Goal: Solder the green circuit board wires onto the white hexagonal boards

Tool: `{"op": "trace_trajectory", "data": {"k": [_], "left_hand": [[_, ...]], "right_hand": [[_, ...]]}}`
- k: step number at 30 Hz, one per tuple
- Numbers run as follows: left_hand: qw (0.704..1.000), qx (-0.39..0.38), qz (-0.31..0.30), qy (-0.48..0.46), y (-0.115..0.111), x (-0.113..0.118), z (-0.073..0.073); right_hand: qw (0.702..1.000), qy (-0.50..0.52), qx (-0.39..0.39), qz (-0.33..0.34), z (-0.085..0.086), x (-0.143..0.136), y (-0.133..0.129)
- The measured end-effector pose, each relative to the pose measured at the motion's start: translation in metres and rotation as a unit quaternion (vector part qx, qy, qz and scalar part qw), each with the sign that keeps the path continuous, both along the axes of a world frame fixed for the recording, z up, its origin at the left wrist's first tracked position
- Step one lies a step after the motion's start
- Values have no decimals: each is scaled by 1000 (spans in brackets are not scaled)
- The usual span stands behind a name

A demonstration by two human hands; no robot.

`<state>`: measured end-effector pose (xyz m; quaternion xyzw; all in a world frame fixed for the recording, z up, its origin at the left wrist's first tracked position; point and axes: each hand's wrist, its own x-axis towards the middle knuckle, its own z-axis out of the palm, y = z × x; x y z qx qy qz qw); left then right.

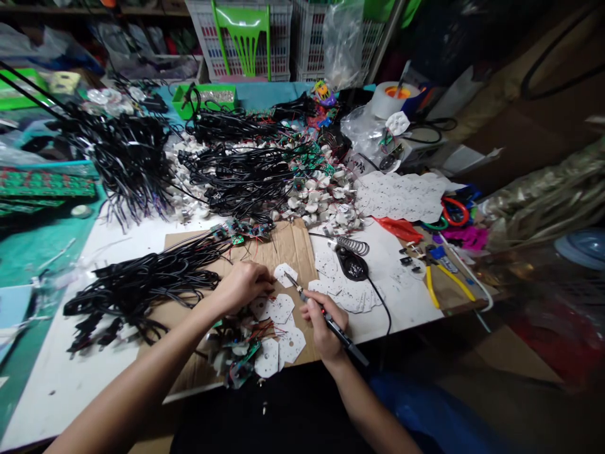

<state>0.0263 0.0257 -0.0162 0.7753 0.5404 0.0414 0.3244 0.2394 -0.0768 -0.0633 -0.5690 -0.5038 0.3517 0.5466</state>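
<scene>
My right hand [326, 321] grips a soldering iron [346, 343] like a pen. Its tip rests at, or just over, a small white octagonal circuit board [282, 270] on the cardboard sheet [297, 243]. My left hand [243, 285] is closed in a pinch beside that board's left edge; what its fingertips hold is hidden. Thin reddish wires show just below those fingers. Several more white boards [283, 309] lie overlapping nearer my body, with wires and green circuit parts [246, 362] beside them.
Bundled black cables [155, 277] lie at left, with larger cable piles [236, 173] behind. To the right are a coiled-spring holder [352, 246], a black dish [352, 263], stacked white boards [401, 195] and yellow-handled pliers [432, 287]. A green chair [243, 28] stands beyond the table.
</scene>
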Motion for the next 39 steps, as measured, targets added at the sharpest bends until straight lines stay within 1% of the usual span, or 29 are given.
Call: {"op": "trace_trajectory", "data": {"k": [2, 4, 6, 9, 12, 15, 17, 19, 21, 24, 26, 29, 31, 35, 39], "left_hand": [[1000, -8, -17, -11, 3, -2, 1], [999, 2, -29, -40, 4, -5, 0], [996, 29, -45, -76, 4, -8, -4], [986, 81, -90, -119, 2, -12, -13], [981, 121, -109, -109, 0, -14, -23], [982, 154, -95, -59, -2, -15, -29], [979, 175, -93, -39, -4, -14, -29], [974, 199, -102, -32, -6, -13, -24], [968, 212, -130, -32, -8, -11, -18], [966, 191, -175, -28, -10, -8, -13], [972, 169, -165, -17, -9, -6, -14], [983, 154, -103, -6, -7, -2, -19], [986, 148, -74, -4, -6, 0, -21], [988, 143, -62, 1, -3, 6, -22], [994, 103, -44, -8, 1, 11, -19]], "right_hand": [[1000, 2, 1, 1, 0, 0, 0], [1000, 6, 2, 1, 0, 0, 1], [1000, 11, 4, -3, 0, 0, 1], [1000, 13, 7, -11, 0, -1, 1], [1000, 9, 4, -16, 1, -2, 1], [1000, 4, 6, -14, 0, -2, 2], [1000, -1, 12, -9, -1, -2, 2], [1000, -7, 22, -3, -2, -2, 2], [1000, -12, 24, 0, -3, -2, 2], [1000, -18, 6, -7, -3, -2, 2], [1000, -20, 8, -15, -3, -2, 2], [999, -22, 21, -23, -5, -2, 1], [999, -28, 15, -23, -7, -2, 1], [999, -28, 18, -24, -5, -2, 2], [1000, -24, 5, -16, -1, -2, 1]]}}
